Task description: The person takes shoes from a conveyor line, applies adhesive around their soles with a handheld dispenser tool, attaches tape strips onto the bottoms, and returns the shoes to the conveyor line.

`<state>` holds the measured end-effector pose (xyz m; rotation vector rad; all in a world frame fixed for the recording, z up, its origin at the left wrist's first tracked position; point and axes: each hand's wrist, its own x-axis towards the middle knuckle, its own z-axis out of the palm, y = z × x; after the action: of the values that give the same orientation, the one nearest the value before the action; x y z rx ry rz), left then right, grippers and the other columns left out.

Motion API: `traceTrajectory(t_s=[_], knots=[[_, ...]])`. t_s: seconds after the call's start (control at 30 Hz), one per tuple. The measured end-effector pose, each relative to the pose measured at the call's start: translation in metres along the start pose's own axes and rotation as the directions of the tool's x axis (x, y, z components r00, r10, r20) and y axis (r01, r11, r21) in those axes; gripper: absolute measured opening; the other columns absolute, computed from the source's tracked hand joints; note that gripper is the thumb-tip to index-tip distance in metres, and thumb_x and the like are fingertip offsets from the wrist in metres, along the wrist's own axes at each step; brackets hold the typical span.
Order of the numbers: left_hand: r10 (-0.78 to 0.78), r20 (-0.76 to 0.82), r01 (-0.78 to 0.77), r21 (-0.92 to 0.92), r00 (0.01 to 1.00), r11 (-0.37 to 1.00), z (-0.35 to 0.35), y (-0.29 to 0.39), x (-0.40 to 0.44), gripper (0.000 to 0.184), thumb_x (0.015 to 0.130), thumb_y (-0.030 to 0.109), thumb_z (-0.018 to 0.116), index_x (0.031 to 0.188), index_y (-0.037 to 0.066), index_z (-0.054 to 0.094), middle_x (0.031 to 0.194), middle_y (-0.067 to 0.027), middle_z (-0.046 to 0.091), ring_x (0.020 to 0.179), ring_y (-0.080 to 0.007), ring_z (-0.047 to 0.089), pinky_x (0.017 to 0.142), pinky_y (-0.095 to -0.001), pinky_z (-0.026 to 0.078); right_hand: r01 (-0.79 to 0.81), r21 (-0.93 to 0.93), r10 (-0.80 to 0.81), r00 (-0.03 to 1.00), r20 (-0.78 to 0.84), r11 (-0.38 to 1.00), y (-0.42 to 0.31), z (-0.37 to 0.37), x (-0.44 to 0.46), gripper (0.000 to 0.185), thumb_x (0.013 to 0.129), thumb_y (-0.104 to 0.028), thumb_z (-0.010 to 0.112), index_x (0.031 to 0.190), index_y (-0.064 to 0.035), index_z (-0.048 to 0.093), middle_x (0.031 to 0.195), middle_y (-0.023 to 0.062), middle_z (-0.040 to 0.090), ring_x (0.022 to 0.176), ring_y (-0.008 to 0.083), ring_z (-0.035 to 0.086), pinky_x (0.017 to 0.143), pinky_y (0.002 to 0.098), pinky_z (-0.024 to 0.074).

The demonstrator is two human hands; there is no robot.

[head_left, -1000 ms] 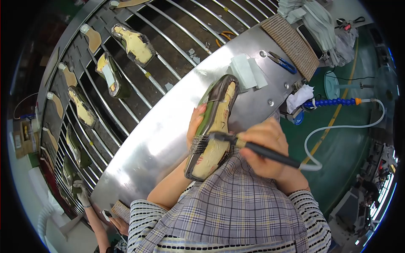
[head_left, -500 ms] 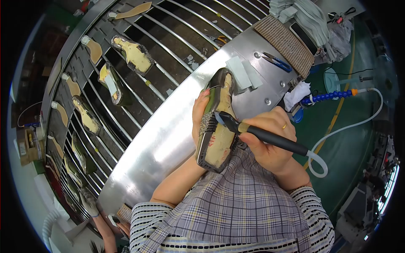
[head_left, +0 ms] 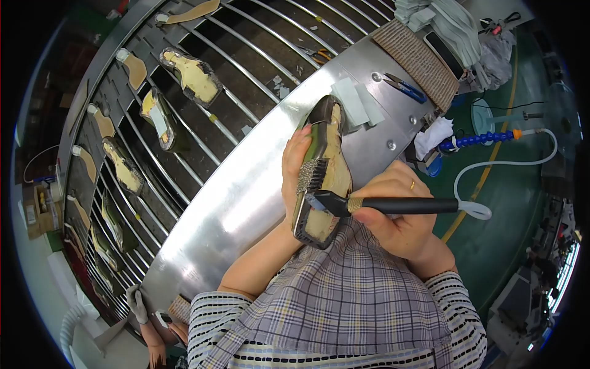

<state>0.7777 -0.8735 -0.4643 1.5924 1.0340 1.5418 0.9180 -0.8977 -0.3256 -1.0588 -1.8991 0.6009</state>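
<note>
My left hand [head_left: 293, 166] is wrapped round the far side of a lasted shoe [head_left: 335, 175]. It lies bottom up, its pale insole showing between dark, glossy upper edges, with a green patch on its side. In my right hand [head_left: 398, 232] is a black-handled glue brush [head_left: 409, 205] with a brass-coloured collar and a hose at its end. The bristles touch the shoe's near edge, left of the pale insole. A plaid apron [head_left: 344, 289] lies just below the shoe.
Pale sheets [head_left: 356, 103] and blue-handled scissors [head_left: 405, 87] lie on the metal table [head_left: 209, 215]. Behind it, a roller rack [head_left: 246, 101] carries several lasted shoes [head_left: 192, 77] and tan insole pieces [head_left: 134, 71]. A co-worker's gloved hand [head_left: 136, 301] is at lower left.
My right hand has moved the brush down along the shoe toward me, and its handle is now nearly level. The shoe has turned slightly. The co-worker's gloved hand has shifted.
</note>
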Motion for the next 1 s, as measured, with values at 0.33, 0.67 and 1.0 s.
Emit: traceTrajectory(t_s=[0.33,0.67,1.0], knots=[[-0.012,0.027,0.012,-0.026,1.000,1.000,0.002,0.002,0.006,0.088,0.069,-0.001,0.076,0.139,0.006,0.023,0.139,-0.0148,0.034,0.124,-0.0242,0.044,0.102,-0.0330,0.041,0.100,-0.214,-0.099,0.995,0.015,0.972,-0.006,-0.003,-0.002,0.028,0.074,-0.020,0.077,0.091,-0.0042,0.062,0.080,0.0052,0.062,0.064,0.0201,0.056,0.055,0.0272,0.0464],[-0.127,-0.075,0.113,-0.167,0.989,0.979,0.014,0.002,0.011,0.073,0.072,0.007,0.072,0.134,0.006,0.035,0.135,-0.0160,0.042,0.122,-0.0302,0.045,0.102,-0.0359,0.037,0.138,-0.080,-0.138,0.990,0.003,0.987,-0.011,0.004,-0.008,0.028,0.071,-0.021,0.078,0.089,-0.0042,0.064,0.077,0.0056,0.062,0.060,0.0195,0.053,0.050,0.0257,0.0435],[-0.445,0.077,0.434,-0.423,0.892,0.796,0.005,0.017,0.024,0.068,0.076,0.007,0.070,0.135,0.005,0.037,0.132,-0.0133,0.047,0.119,-0.0235,0.048,0.099,-0.0334,0.039,0.034,0.008,-0.035,0.990,0.139,0.999,-0.013,-0.013,0.013,0.024,0.070,-0.012,0.076,0.090,-0.0056,0.064,0.079,0.0064,0.063,0.066,0.0216,0.058,0.056,0.0289,0.0468]])
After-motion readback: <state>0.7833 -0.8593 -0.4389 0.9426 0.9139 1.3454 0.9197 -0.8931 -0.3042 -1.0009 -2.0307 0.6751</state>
